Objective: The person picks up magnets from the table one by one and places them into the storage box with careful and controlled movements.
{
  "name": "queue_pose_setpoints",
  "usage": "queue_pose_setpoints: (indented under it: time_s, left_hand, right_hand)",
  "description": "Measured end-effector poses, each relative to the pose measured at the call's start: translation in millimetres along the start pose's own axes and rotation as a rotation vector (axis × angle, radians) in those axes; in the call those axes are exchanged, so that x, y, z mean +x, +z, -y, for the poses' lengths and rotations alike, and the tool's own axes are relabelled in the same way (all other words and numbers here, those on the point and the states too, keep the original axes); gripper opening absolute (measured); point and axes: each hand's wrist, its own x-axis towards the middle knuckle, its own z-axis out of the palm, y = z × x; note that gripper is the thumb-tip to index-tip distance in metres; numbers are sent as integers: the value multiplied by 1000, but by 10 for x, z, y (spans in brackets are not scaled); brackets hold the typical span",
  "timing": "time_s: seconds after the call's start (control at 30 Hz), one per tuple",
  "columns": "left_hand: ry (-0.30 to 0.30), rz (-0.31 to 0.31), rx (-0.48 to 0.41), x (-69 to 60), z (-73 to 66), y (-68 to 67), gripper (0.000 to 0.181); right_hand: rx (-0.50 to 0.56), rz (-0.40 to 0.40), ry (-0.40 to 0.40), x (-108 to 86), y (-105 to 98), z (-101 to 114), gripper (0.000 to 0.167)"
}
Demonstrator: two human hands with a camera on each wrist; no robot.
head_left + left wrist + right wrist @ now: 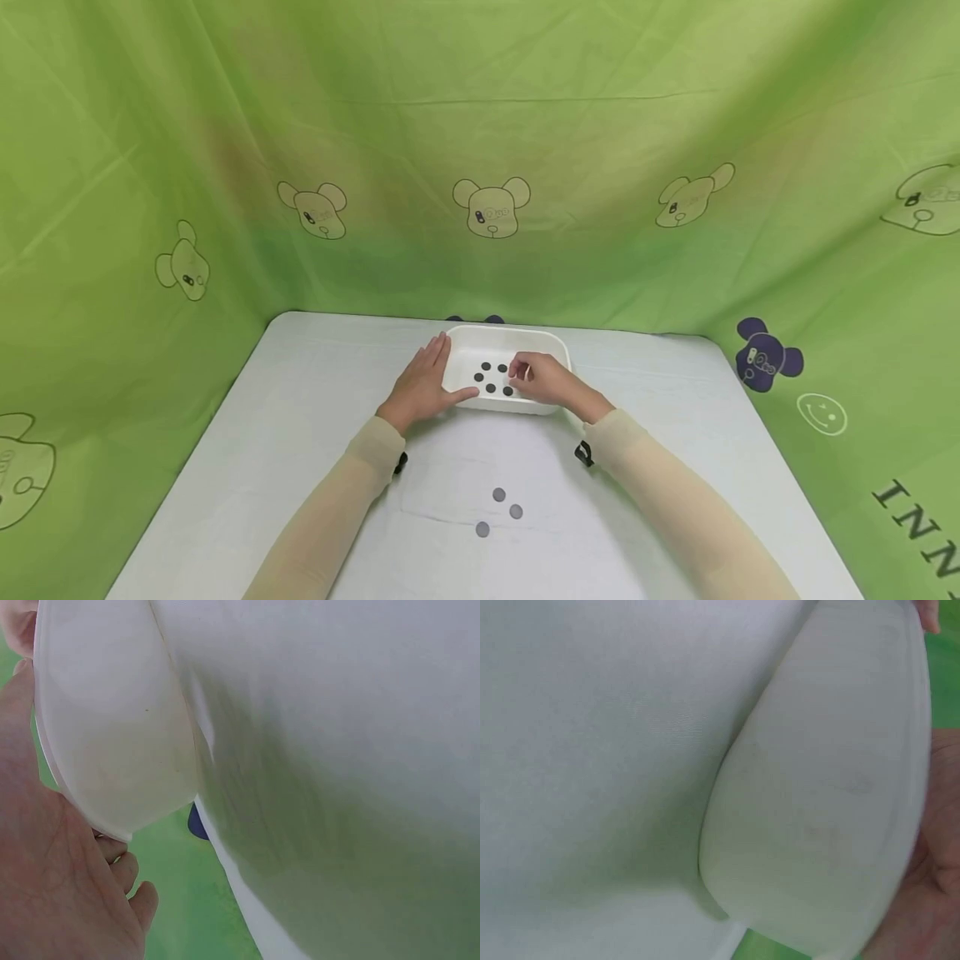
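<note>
A white plastic basin (465, 350) stands near the table's far edge, with several small dark round discs (491, 388) on its floor. My left hand (422, 385) rests at its left end, fingers straight along the rim, thumb stretched over the near rim. In the left wrist view that hand (64, 877) lies against the outer edge of the basin (112, 720). Over the basin's right half is my right hand (546, 379), its fingers bent close to the discs. Whether they pinch something cannot be seen. The basin (817, 787) hides those fingertips in the right wrist view.
Three grey round discs (499, 495) lie on the white-covered table (315, 467), nearer to me, between my forearms. Green cloth (487, 133) with printed bear heads hangs behind the table and along both sides. Black straps (583, 453) show below the sleeves.
</note>
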Motion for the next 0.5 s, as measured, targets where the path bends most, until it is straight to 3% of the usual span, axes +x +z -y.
queue_pose_setpoints:
  time_s: [0.5]
  left_hand:
    - [12,-12,8,-20,-16,-13,118]
  right_hand:
    - [35,-76,-110,-372,-95,189,5]
